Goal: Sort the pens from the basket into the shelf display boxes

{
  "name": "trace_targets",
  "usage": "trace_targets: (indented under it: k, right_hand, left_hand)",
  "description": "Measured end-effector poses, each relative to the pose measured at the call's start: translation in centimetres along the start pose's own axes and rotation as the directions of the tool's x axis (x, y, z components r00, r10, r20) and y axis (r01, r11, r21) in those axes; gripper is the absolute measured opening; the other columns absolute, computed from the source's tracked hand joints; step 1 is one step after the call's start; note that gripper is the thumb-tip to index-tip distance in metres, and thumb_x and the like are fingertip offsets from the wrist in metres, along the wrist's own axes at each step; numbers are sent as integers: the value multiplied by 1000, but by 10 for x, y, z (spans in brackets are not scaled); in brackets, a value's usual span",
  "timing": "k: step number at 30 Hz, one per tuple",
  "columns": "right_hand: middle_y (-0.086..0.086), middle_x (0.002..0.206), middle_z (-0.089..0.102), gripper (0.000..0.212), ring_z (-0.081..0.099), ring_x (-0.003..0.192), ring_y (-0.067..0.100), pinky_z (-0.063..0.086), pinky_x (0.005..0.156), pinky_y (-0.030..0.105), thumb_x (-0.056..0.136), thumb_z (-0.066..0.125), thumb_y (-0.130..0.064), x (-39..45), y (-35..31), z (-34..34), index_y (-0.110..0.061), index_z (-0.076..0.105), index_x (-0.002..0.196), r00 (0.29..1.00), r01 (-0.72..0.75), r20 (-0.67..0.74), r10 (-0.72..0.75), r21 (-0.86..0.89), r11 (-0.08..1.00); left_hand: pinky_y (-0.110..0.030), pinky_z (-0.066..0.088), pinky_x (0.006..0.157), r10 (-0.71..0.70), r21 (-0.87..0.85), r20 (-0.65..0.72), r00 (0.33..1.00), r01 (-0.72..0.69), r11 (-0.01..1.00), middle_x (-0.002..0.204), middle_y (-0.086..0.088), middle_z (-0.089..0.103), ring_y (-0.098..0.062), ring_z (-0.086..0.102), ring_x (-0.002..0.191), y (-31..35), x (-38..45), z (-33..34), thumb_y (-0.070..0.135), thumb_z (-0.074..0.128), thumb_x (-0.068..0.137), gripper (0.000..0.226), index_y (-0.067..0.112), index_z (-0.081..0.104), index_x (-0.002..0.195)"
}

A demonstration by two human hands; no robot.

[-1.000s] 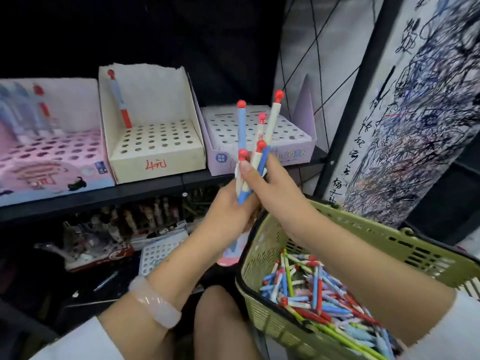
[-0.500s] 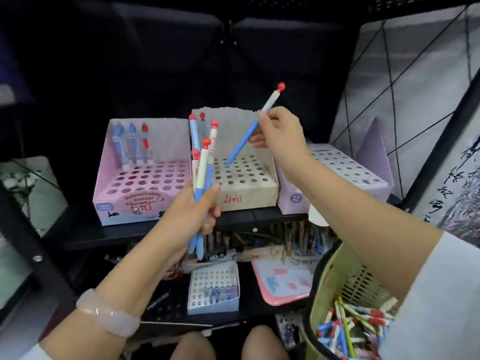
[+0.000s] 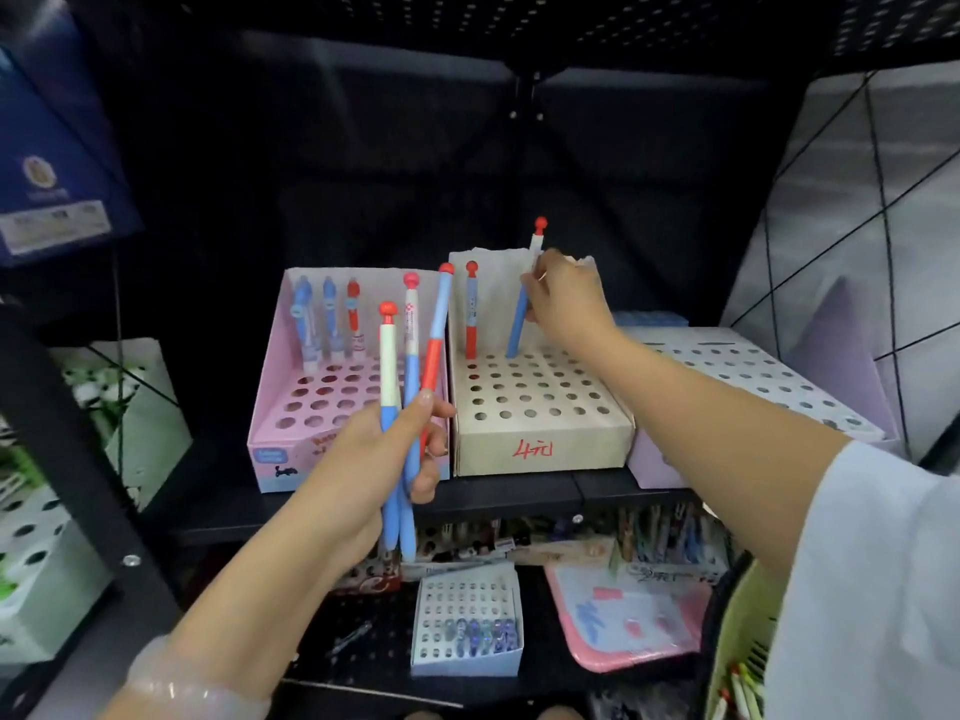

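**One pen going into the beige box, most of the sorting still ahead**

The right hand [image 3: 563,298] pinches a blue-and-white pen [image 3: 521,317] near its upper part, its grip narrow around the barrel, the red cap showing above the fingers. The pen's lower tip sits at, or just in, a hole in the back row of the beige display box [image 3: 540,439]; I cannot tell how deep it has gone. Just beside it in the same row stands a red-and-blue pen [image 3: 471,317], upright and already seated.

The left hand [image 3: 384,459] holds a bundle of three pens [image 3: 410,387] upright in front of the pink display box [image 3: 291,449], fingers curled round their lower barrels, thumb pressed across them.

The pink box has three pens [image 3: 327,317] standing in its back row and many open holes. The lilac display box [image 3: 753,387] on the right of the shelf [image 3: 519,493] shows no pens that I can see. At the lower right corner a slice of the green basket [image 3: 737,641] appears, with a few pens visible inside it.

By my reckoning the task is at an early stage: only a handful of pens are placed, three wait in the left hand, and more remain in the basket.
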State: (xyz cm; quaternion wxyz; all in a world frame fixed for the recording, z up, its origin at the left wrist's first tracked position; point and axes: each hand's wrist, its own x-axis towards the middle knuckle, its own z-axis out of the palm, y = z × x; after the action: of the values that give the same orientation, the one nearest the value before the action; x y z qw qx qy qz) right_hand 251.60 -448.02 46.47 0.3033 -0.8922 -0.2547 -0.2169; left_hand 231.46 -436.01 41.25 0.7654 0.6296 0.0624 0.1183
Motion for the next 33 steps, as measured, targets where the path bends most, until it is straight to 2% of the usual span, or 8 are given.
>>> trace_targets:
  k: [5,8,11,14,17,22,28,33]
  right_hand:
    - [13,96,64,16,60,78,23,50,69,32,99,41,-24,-7,-3,12,-10,48,95,954,-85,281,99,-63,994]
    - [7,94,63,20,57,75,19,45,62,28,96,48,-28,-13,-5,9,-11,52,106,964,-160,206,169,-58,985]
    - [-7,75,59,21,58,68,8,48,62,19,93,52,-32,-29,-22,-4,-13,60,100,990,-118,-53,133,229,966]
    - [-8,70,61,23,56,58,1,46,54,14,94,52,-34,-51,-53,-17,-18,66,84,971,-126,237,-41,646,753]
    - [-3,71,63,12,59,61,4,52,60,19,92,56,-25,-66,-70,-20,-18,61,84,916,-179,377,-137,689,702]
    - [1,70,65,9,64,57,7,56,60,21,94,54,-19,-41,-65,-28,-15,54,86,994,-107,68,86,765,635]
    - [2,75,66,14,66,71,16,55,70,38,94,53,-28,-16,-28,-19,-20,46,85,986,14,-160,37,308,951]
    - [-6,63,53,12,48,53,4,40,53,5,96,50,-29,-17,-23,-1,-18,45,92,986,66,-164,-43,136,989]
  left_hand:
    - [-20,36,38,19,9,-17,1000,-19,1000,53,3,50,-11,38,39,0,-1,0,30,46,92,29,5,62,94]
    - [-20,36,38,34,21,-35,999,-33,999,52,4,51,-11,38,38,0,-2,0,27,45,94,28,4,61,96]
    - [-20,36,38,34,14,-56,998,-33,999,51,4,51,-11,38,37,0,-1,1,26,45,95,27,4,61,95]
    - [-20,38,38,22,0,-57,998,-22,1000,51,4,53,-11,39,37,0,1,6,27,47,95,27,5,62,94]
    - [-20,39,39,23,-10,-56,998,-24,1000,53,3,56,-11,40,37,2,1,11,28,48,94,26,6,62,95]
    - [-20,41,40,34,55,-61,998,-31,998,59,1,64,-11,41,35,2,-2,13,28,46,96,21,14,61,100]
    - [-19,33,37,-5,43,-91,996,9,999,46,6,47,-9,34,36,-2,-4,9,26,47,95,22,7,58,98]
    - [-19,35,37,-17,6,-96,995,18,1000,48,5,49,-10,36,37,-2,-4,6,25,47,95,21,5,50,92]
